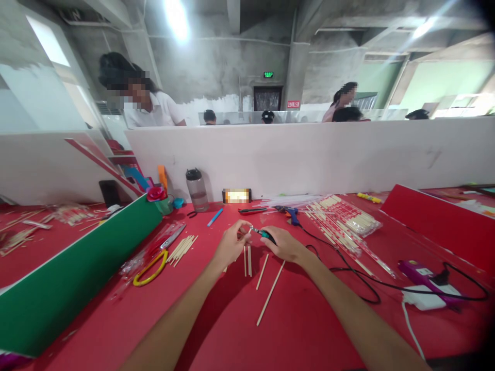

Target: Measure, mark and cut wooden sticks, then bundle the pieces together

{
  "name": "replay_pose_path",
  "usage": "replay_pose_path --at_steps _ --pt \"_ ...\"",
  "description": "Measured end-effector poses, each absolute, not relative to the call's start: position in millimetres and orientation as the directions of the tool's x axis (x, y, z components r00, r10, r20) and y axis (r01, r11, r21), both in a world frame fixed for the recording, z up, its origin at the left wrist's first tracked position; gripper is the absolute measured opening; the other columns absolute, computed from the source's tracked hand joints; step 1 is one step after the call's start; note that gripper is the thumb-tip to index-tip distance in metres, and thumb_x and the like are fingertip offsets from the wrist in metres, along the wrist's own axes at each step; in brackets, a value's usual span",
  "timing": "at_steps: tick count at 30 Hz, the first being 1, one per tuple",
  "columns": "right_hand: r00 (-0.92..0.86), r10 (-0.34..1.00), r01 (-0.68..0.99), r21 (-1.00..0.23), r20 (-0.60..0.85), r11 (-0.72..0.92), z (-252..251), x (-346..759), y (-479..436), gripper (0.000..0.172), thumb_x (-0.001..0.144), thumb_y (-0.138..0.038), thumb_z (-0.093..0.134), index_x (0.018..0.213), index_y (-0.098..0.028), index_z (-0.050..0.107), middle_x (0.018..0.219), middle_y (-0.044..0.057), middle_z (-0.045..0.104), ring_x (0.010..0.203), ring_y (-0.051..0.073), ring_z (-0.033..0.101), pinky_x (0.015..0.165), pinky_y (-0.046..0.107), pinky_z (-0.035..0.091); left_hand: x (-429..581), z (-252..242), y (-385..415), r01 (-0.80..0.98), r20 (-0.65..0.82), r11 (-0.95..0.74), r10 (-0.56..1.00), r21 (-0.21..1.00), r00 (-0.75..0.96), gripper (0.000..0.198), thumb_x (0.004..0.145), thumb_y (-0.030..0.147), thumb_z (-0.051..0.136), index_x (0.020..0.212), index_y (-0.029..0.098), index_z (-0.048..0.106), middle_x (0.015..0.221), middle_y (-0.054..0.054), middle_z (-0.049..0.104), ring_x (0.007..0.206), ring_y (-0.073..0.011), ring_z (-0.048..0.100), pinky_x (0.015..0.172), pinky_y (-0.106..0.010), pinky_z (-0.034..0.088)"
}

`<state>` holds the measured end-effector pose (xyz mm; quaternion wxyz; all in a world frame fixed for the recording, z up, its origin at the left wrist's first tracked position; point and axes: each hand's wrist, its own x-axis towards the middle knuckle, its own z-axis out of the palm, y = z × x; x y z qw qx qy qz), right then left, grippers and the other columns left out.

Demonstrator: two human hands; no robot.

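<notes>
Two bare hands work at the middle of a red table (pixel 240 330), fenced at the far side by a white partition (pixel 309 154) that screens this place from other people beyond. A green board (pixel 73 273) lies aslant at the left, marking off the neighbouring area. At the right, bundles of wrapped sticks (pixel 344 219) sit within reach as stock, and a power strip (pixel 423 298) near the right edge feeds a purple tool (pixel 419 273) and a black cable running toward the hands. A clear bottle (pixel 197 189) stands by the partition, out of the way. Yellow-handled scissors (pixel 154 263) lie left of the hands beside a small pile of cut sticks (pixel 183 249).

The right hand (pixel 284 245) is closed around a small dark-handled tool (pixel 265 234), its tip pointed left. The left hand (pixel 232 245) pinches a short stick piece, too small to make out clearly, up against that tip, so the two meet above the table. Loose sticks (pixel 266 281) lie just near of the hands, spread apart for picking singly.
</notes>
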<state>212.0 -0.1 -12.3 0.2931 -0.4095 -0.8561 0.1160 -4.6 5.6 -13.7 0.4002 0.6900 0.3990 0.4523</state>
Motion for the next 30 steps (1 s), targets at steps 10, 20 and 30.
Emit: replay_pose_path --at_steps 10,20,30 --pt "-0.486 0.771 0.634 -0.440 0.412 0.636 -9.9 210.0 -2.4 0.030 0.097 -0.035 0.046 0.116 -0.016 0.058 0.109 0.013 0.065 0.099 0.023 0.060 0.088 0.036 0.044 -2.3 -12.1 2.4 0.215 0.328 -0.375 0.918 0.902 0.224 0.026 0.085 0.028 0.058 0.110 0.022 0.057 0.076 0.001 0.060 0.067 -0.0158 0.068 0.065 -0.028 0.055" --pt "-0.488 0.760 0.618 -0.446 0.429 0.648 -13.2 211.1 -1.0 0.030 0.097 -0.035 0.048 0.118 -0.016 0.057 0.109 0.012 0.065 0.100 0.023 0.060 0.089 0.036 0.045 -3.7 -13.2 4.6 0.155 0.290 -0.330 0.927 0.931 0.237 0.028 0.083 0.035 0.063 0.107 0.022 0.059 0.075 0.001 0.059 0.068 -0.0165 0.069 0.065 -0.029 0.057" --pt "-0.493 0.764 0.612 -0.457 0.417 0.645 -12.9 211.1 -1.3 0.031 0.097 -0.035 0.047 0.120 -0.016 0.057 0.112 0.013 0.065 0.102 0.024 0.060 0.091 0.037 0.044 -2.6 -9.3 2.7 0.168 0.290 -0.334 0.926 0.928 0.240 0.028 0.083 0.036 0.062 0.107 0.022 0.059 0.075 0.001 0.059 0.068 -0.0168 0.069 0.064 -0.029 0.057"
